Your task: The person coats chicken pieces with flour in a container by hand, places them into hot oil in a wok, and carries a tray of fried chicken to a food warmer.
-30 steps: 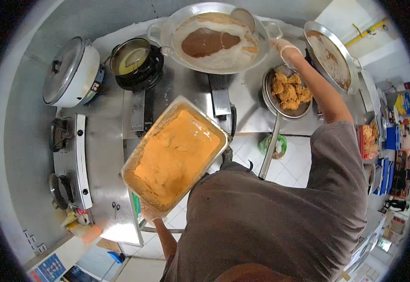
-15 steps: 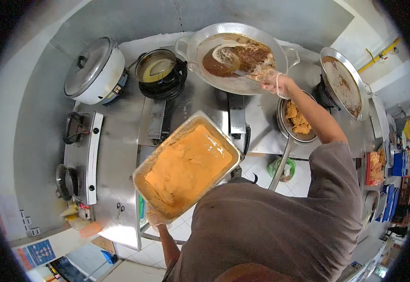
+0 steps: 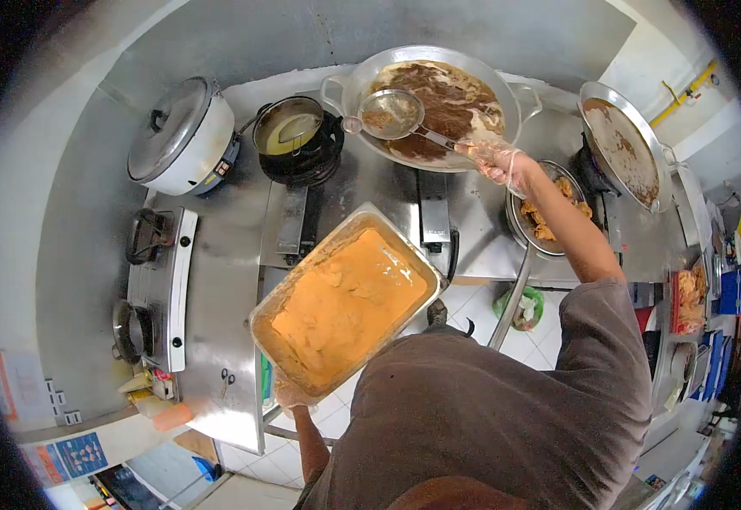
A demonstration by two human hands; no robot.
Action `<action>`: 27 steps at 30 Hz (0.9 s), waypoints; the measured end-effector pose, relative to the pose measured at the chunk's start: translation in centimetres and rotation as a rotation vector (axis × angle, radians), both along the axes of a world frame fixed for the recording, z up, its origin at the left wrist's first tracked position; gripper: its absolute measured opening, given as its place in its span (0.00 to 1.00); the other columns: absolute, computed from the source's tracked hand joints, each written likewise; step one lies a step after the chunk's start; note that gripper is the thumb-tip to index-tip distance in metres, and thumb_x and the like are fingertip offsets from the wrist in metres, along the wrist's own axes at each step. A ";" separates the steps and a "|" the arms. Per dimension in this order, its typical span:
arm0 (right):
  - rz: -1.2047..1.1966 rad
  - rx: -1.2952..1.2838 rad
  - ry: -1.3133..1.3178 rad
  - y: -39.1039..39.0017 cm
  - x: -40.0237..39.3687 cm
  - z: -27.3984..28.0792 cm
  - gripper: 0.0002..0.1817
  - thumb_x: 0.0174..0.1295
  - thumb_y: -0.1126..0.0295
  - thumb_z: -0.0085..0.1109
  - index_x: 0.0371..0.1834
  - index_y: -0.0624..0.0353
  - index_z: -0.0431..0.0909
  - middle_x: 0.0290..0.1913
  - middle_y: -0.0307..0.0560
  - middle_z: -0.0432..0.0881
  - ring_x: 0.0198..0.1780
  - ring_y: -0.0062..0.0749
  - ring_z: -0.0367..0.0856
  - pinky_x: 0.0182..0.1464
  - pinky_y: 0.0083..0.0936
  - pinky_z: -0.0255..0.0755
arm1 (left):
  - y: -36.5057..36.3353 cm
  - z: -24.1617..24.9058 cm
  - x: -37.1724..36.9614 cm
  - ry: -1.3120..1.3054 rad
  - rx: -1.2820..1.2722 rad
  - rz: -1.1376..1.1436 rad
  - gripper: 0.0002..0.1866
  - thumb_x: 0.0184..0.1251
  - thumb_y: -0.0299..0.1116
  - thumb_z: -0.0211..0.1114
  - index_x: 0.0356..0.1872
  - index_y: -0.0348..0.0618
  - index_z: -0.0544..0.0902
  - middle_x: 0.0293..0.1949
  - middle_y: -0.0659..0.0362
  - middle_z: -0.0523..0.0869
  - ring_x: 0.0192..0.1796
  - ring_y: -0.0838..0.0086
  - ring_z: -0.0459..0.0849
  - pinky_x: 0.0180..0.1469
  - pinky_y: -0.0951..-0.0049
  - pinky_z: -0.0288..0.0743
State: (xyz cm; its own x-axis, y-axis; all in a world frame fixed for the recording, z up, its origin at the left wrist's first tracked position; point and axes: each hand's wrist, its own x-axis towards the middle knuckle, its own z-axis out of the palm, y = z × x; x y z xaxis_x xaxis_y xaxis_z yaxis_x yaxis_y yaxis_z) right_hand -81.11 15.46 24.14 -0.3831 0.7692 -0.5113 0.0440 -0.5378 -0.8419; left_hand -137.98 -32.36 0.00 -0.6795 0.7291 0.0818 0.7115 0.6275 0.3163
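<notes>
My right hand [image 3: 499, 163], in a clear plastic glove, is closed round the handle of a wire-mesh skimmer [image 3: 393, 114]. The skimmer is over the left part of a large two-handled wok [image 3: 360, 151] of dark brown, foaming oil. My left hand [image 3: 292, 394], gloved too, grips the lower corner of a deep metal pan [image 3: 261, 319]. Orange breading or batter [image 3: 345, 297] fills that pan, its surface lumpy and partly glossy. Below my right wrist, a long-handled strainer [image 3: 519, 285] holds golden fried pieces [image 3: 545, 223].
A small pot of yellowish oil [image 3: 289, 123] sits on a burner beside the lidded rice cooker [image 3: 185, 149]. Another wide wok [image 3: 625, 153] stands at right. A two-burner stove [image 3: 166, 289] lies at left, scissors [image 3: 227, 378] near it. A green-lined bin [image 3: 523, 308] is on the floor.
My right hand has raised the skimmer out of the foaming oil, its mesh shifting slightly left. My left hand stays at the pan's corner. The whole view has shifted a little.
</notes>
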 end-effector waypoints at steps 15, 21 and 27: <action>0.064 0.861 -1.264 -0.2 8.1 8.1 0.15 0.67 0.70 0.47 0.54 0.58 0.77 0.44 0.51 0.82 0.44 0.41 0.81 0.46 0.34 0.73 | -2.1 -5.6 -3.9 -0.092 -0.021 -0.310 0.45 0.51 0.54 0.70 0.67 0.42 0.62 0.45 0.53 0.84 0.44 0.62 0.83 0.44 0.66 0.78; 0.305 0.897 -1.564 5.3 12.5 4.0 0.16 0.66 0.75 0.42 0.52 0.58 0.76 0.52 0.56 0.80 0.52 0.43 0.81 0.52 0.35 0.75 | 0.4 3.7 0.4 0.187 -0.414 -0.343 0.36 0.55 0.54 0.66 0.60 0.41 0.71 0.46 0.55 0.84 0.44 0.64 0.83 0.45 0.69 0.77; 0.352 0.627 -0.861 4.7 11.0 1.3 0.15 0.65 0.58 0.55 0.49 0.53 0.79 0.23 0.33 0.75 0.22 0.22 0.71 0.23 0.20 0.65 | -0.5 0.1 -1.1 0.026 -0.333 -0.153 0.36 0.60 0.51 0.65 0.63 0.40 0.66 0.43 0.55 0.85 0.43 0.65 0.83 0.44 0.70 0.77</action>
State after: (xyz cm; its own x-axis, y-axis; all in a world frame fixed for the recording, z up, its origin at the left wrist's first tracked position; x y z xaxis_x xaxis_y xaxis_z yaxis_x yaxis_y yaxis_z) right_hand -70.09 20.18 25.41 -0.3356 0.9022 -0.2708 0.8078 0.1277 -0.5755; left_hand -139.05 -32.90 0.06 -0.5611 0.8119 -0.1612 0.8104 0.5785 0.0932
